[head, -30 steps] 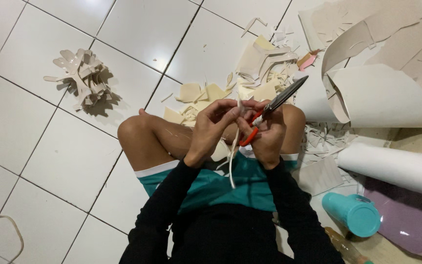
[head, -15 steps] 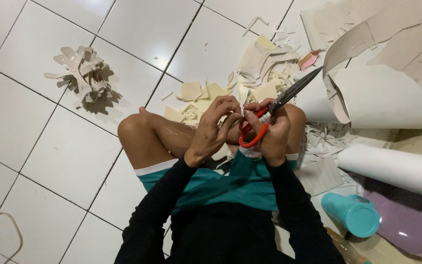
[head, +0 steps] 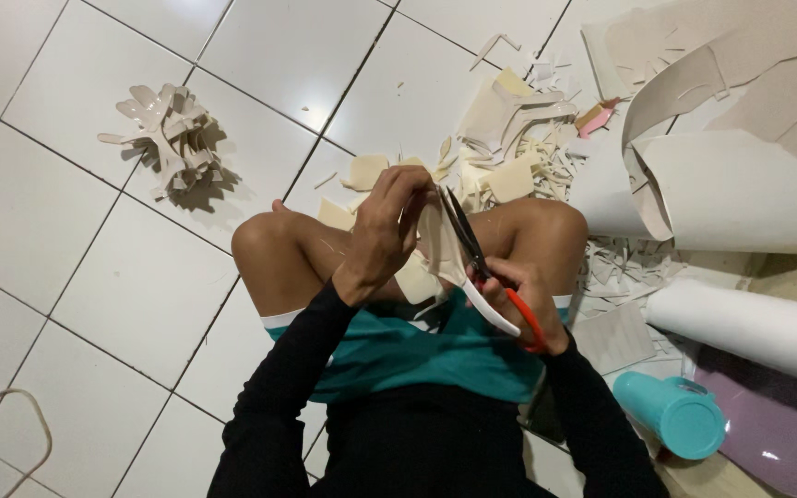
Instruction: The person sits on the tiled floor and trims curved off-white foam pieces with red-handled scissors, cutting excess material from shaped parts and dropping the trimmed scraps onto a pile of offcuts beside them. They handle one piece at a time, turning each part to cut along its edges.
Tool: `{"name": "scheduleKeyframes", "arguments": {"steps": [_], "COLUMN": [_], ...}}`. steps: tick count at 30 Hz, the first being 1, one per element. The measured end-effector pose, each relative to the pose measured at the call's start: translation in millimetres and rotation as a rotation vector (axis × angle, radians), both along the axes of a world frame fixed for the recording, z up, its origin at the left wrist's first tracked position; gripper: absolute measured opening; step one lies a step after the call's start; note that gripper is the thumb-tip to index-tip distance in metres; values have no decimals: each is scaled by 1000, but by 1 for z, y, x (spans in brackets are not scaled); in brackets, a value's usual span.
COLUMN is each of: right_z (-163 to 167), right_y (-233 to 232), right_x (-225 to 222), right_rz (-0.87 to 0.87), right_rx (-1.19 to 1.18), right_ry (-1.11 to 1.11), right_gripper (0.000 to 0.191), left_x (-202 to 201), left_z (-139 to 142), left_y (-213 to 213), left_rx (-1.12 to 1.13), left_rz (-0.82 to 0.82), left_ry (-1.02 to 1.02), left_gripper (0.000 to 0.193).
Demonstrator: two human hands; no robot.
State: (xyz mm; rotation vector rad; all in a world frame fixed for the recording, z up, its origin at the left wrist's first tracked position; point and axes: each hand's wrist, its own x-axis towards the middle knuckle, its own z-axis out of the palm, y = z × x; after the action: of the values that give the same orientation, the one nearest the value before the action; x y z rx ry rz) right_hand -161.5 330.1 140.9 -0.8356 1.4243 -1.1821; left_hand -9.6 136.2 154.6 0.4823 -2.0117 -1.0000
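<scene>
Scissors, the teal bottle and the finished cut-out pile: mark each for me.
scissors (head: 461,231), head view, on the dark blades.
teal bottle (head: 671,412), head view, on its side wall.
cut-out pile (head: 170,138), head view, on the middle of the cream shapes.

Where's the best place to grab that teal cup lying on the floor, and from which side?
Grip the teal cup around the middle of its round body, coming down from above. It lies tipped on its side on the floor, so the curved wall faces up and is open to fingers. A purple sheet lies beside it to the right, so a side approach there looks tighter.
</scene>
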Motion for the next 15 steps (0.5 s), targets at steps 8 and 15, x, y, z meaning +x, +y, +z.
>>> {"name": "scheduleKeyframes", "arguments": {"steps": [8,15], "right_z": [-3,-14], "right_y": [6,11], "right_x": [-4,-8], "right_rz": [105,132], "right_rx": [42,24], "right_ry": [-229,-245], "right_gripper": [81,83], "left_x": [3,8], "left_z": [5,8], "left_y": [0,-3], "left_rx": [40,94], "left_rz": [-32,-96], "left_ry": [-22,-41], "left_gripper": [14,12]}}
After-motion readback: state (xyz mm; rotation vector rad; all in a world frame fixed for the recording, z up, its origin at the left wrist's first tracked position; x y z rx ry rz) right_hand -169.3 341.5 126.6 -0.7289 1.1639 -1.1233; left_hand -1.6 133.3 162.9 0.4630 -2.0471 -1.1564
